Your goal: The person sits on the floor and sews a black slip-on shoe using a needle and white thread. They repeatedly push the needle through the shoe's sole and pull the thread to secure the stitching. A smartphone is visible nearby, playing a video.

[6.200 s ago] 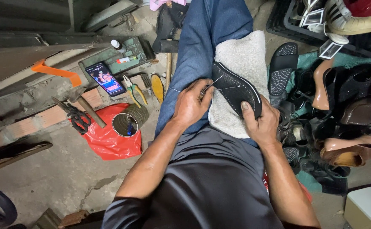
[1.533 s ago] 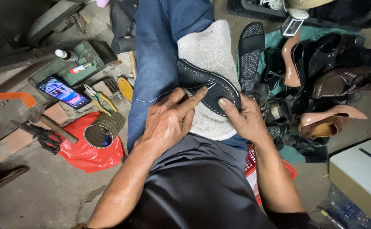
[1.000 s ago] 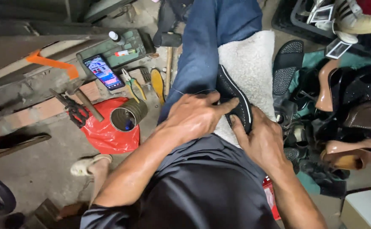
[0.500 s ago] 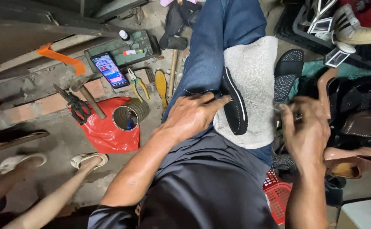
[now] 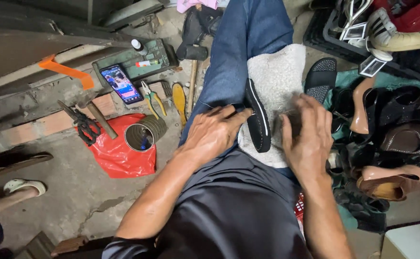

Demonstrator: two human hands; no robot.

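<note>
Now the right hand has returned beside the black shoe.

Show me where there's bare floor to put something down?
Bare concrete lies below the red bag, between it and the left arm. Crowded: the tools around the tin can and phone, and the shoe pile on the right.
</note>
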